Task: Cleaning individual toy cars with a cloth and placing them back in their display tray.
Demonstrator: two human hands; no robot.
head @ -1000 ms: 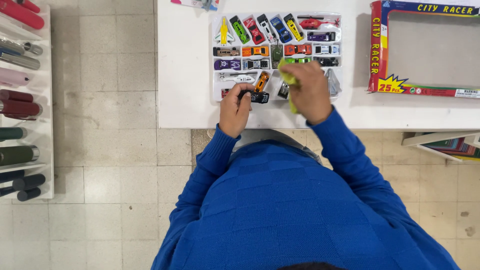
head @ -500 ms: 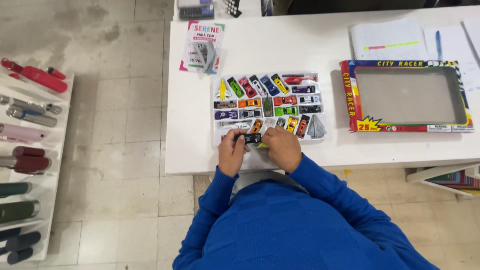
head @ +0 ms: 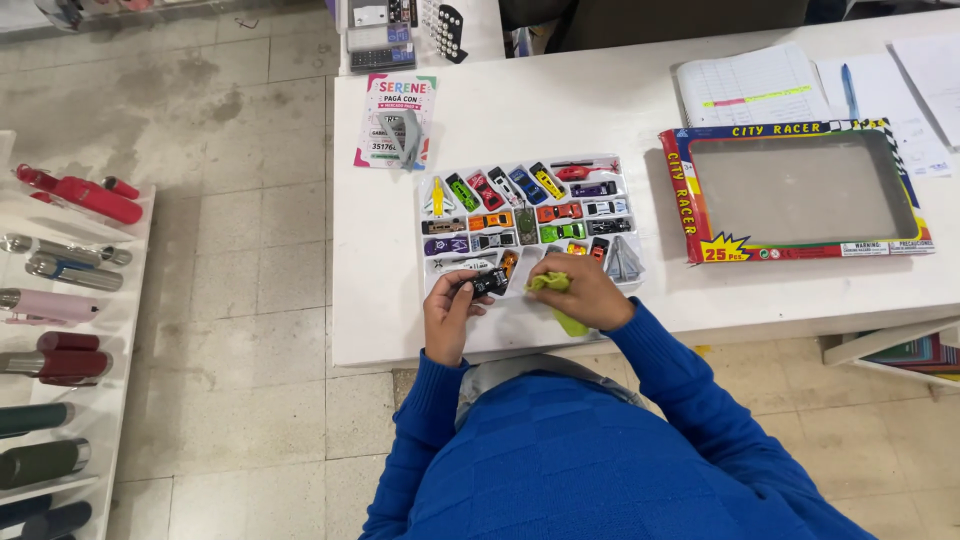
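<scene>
A clear plastic tray (head: 630,285) of several small toy cars and planes lies on the white table (head: 600,110). At the tray's near left corner my left hand (head: 450,315) pinches a small black toy car (head: 490,283). Beside it my right hand (head: 588,292) is closed on a crumpled yellow-green cloth (head: 558,298), pressing it down at the tray's near edge. Both arms wear blue knitted sleeves.
An empty toy-car box lid (head: 800,190) with a clear window lies right of the tray. A printed card with a small packet (head: 395,122) lies behind it, papers and a blue pen (head: 848,90) far right. Bottles (head: 60,270) fill a floor rack at left.
My view has tilted back, showing more of the table. The left hand still holds the black car; the right hand with the cloth has come from the tray's middle to its near edge.
</scene>
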